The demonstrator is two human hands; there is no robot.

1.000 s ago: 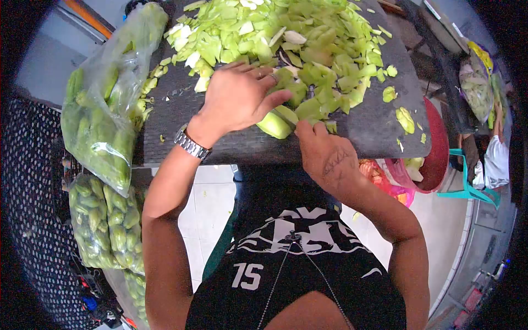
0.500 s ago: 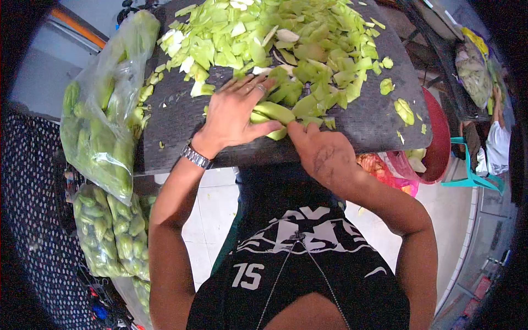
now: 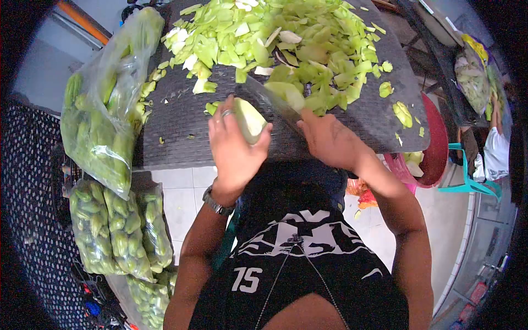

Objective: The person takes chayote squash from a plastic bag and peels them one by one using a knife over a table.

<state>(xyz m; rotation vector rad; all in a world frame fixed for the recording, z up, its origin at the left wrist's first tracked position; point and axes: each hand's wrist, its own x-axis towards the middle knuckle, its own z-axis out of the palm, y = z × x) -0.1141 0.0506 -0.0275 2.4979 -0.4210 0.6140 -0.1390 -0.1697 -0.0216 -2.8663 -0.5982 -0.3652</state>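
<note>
A pale green vegetable piece (image 3: 249, 120) with its cut face showing is gripped in my left hand (image 3: 236, 146), over the front part of the dark tabletop (image 3: 187, 126). My right hand (image 3: 330, 137) is closed on a knife (image 3: 269, 99), whose blade points up and left, a little right of the piece. A cut slice (image 3: 289, 94) lies against the blade. Beyond both hands spreads a wide heap of green slices (image 3: 220, 41). The knife handle is hidden inside my right hand.
A clear bag of long green vegetables (image 3: 102, 121) hangs over the left edge, with more filled bags (image 3: 113, 225) below. At right are a red tub (image 3: 437, 143), a teal stool (image 3: 467, 173) and another person's white sleeve (image 3: 498, 154).
My left hand has turned and moved back from the heap, holding the piece with its cut face showing. My right hand has shifted right, and the knife blade now shows clearly.
</note>
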